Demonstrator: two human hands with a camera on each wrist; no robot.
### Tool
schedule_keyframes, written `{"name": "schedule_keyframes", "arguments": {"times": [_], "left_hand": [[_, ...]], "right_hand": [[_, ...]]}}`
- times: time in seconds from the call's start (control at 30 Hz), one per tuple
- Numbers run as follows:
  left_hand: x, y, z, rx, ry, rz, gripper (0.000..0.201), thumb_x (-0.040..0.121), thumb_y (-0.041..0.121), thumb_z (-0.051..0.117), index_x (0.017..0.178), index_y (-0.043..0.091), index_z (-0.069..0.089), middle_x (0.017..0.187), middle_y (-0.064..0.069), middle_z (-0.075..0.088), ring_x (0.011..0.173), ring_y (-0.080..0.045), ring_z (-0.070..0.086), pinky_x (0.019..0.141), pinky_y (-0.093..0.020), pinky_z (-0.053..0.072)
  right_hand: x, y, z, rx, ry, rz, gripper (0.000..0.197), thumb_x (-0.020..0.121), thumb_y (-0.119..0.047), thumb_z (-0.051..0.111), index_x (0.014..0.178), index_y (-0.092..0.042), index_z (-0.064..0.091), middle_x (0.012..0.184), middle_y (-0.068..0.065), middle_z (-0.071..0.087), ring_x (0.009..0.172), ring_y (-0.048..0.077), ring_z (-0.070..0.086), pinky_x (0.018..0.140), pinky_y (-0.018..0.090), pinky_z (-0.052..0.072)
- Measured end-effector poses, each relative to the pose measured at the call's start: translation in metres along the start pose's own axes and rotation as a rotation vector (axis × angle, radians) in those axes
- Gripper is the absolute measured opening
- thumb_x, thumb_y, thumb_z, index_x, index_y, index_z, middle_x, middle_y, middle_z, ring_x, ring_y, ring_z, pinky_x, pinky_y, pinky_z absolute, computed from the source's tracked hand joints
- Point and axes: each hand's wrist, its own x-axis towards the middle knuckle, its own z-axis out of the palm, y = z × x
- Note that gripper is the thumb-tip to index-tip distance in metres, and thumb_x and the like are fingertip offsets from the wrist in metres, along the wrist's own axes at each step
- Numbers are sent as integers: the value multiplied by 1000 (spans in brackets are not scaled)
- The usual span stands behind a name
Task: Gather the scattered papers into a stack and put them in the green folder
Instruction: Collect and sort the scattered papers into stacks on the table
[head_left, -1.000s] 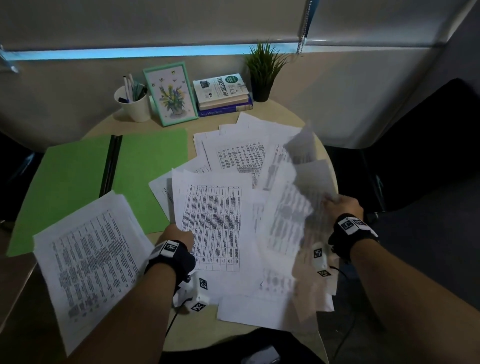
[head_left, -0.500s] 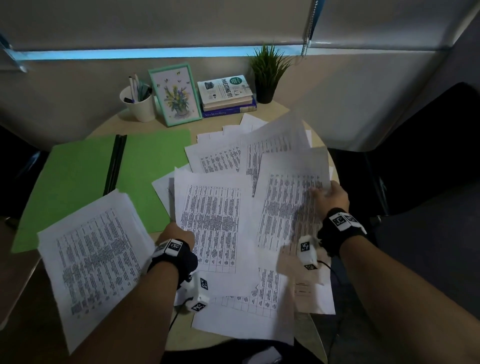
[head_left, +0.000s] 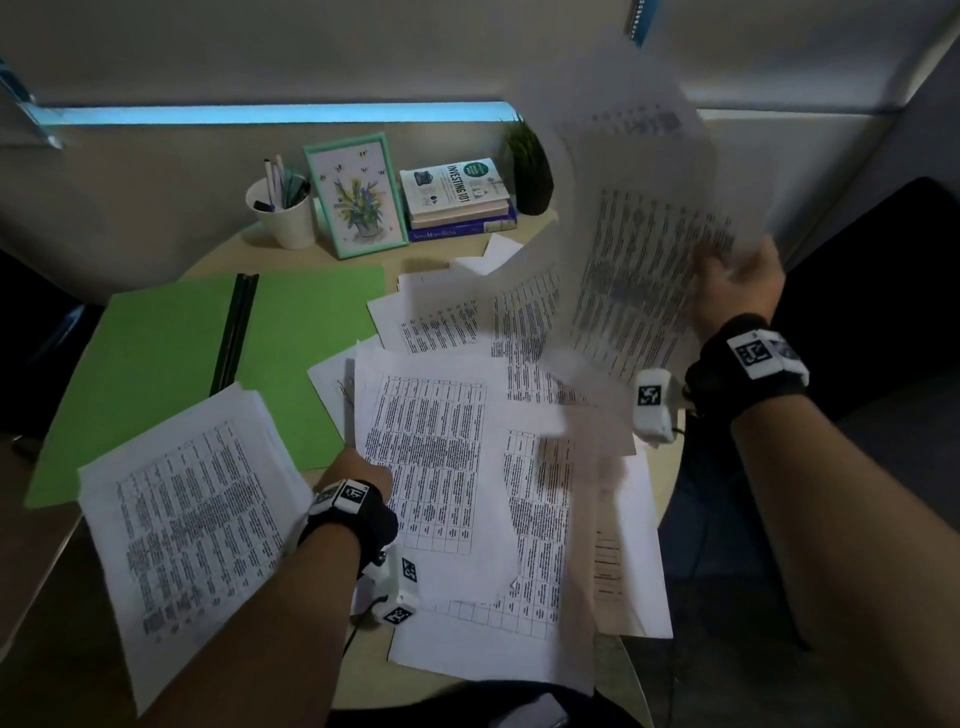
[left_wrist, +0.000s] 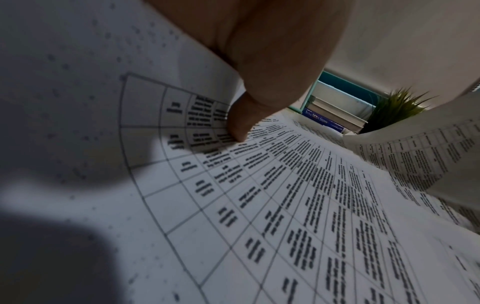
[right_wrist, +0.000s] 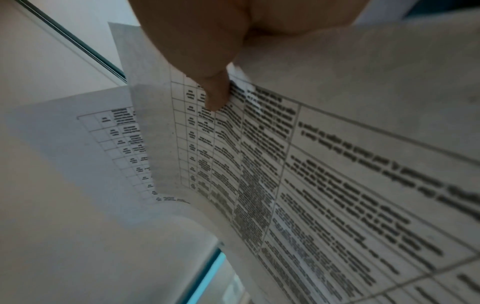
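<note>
above the right side of the round pale counter (head_left: 218, 265), the right hand (head_left: 737, 291) is pinching a few blurred white printed sheets (head_left: 639, 260), thumb (right_wrist: 215, 90) pressed on the printed face, and the sheets are curling and standing nearly upright, long axis running up and away from that hand. the left hand (head_left: 358, 467) is gripping a gathered stack of white table-printed papers (head_left: 192, 509) at its right edge, thumb (left_wrist: 241, 123) on top; the stack is fanning out to the left of that hand, long axis tilted away and to the left. between the two hands more loose printed sheets (head_left: 436, 457) are lying overlapped on the counter. the open bright green card folder (head_left: 156, 364) is lying flat just beyond the left hand, its dark spine pointing away.

to do this step well, i judge the lifted sheets should be laid onto the left hand's stack with the print running the same way, edges squared, before more are taken; a slow carry should stop the floppy sheets folding over.
</note>
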Motion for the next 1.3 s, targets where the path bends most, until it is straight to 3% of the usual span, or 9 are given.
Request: {"name": "schedule_keyframes", "arguments": {"times": [0.13, 0.27, 0.33, 0.43, 0.83, 1.0, 1.13, 1.23, 1.3], "left_hand": [[1, 3, 0, 7, -15, -23, 8, 83, 9, 54, 87, 5, 48, 74, -11, 56, 82, -31, 63, 81, -40, 54], [-2, 7, 0, -16, 3, -15, 31, 88, 11, 57, 62, 3, 43, 66, -12, 52, 81, -31, 59, 86, -40, 53], [-4, 8, -1, -15, -32, -24, 29, 93, 21, 54, 95, -7, 59, 97, -22, 64, 97, -36, 61, 92, -41, 50], [-1, 5, -4, -11, -67, -38, 55, 97, 37, 46, 136, -1, 46, 137, -20, 53, 118, -38, 56, 99, -41, 45], [-3, -13, 0, -162, -127, -63, 82, 94, 65, 28, 142, 1, 41, 146, -19, 43, 130, -37, 46, 109, -43, 36], [-4, -27, 6, -274, -117, 44, 79, 80, 65, 57, 137, 11, 46, 139, -11, 52, 124, -33, 52, 106, -46, 40], [-11, -23, 4, -305, -82, 85, 123, 43, 67, 79, 143, 15, 30, 145, -6, 43, 130, -31, 46, 105, -50, 42], [-18, -16, -3, -227, -103, 88, 103, 69, 48, 80, 149, 13, 25, 153, -7, 33, 139, -30, 36, 112, -48, 33], [-17, -13, -10, -241, -59, 121, 87, 78, 46, 73, 146, 12, 32, 152, -7, 37, 137, -31, 38, 112, -48, 33]], "right_hand": [[20, -36, 7, 37, -22, 37, 33, 83, -18, 67, 109, 1, 67, 96, 8, 67, 84, 9, 60, 72, 19, 48], [12, -50, 24, 79, -134, 55, 7, 86, -15, 67, 91, -10, 66, 82, -5, 64, 66, -8, 59, 62, 8, 44], [1, -50, 32, 82, -193, 72, 11, 86, -18, 69, 94, -12, 66, 87, 0, 65, 80, 7, 63, 68, 16, 50], [-23, -35, 40, 29, -308, 148, 31, 86, -29, 71, 106, -6, 65, 94, 2, 64, 90, 17, 63, 77, 29, 51], [-132, 79, 41, -481, -710, 477, 58, 90, -48, 59, 124, -2, 57, 109, 16, 65, 96, 33, 63, 79, 37, 50], [-167, 86, 50, -594, -854, 480, 35, 92, -33, 59, 118, -10, 53, 106, 11, 62, 88, 29, 59, 74, 32, 47], [-182, 79, 62, -592, -1001, 393, 31, 95, -30, 55, 114, -6, 52, 106, 12, 62, 91, 29, 61, 72, 30, 48], [-188, 71, 67, -523, -1025, 352, 26, 98, -33, 50, 108, -10, 52, 84, 3, 60, 76, 22, 59, 57, 24, 42], [-186, 69, 67, -467, -968, 368, 32, 95, -39, 54, 112, -12, 54, 88, 2, 62, 85, 25, 62, 68, 28, 50]]}}
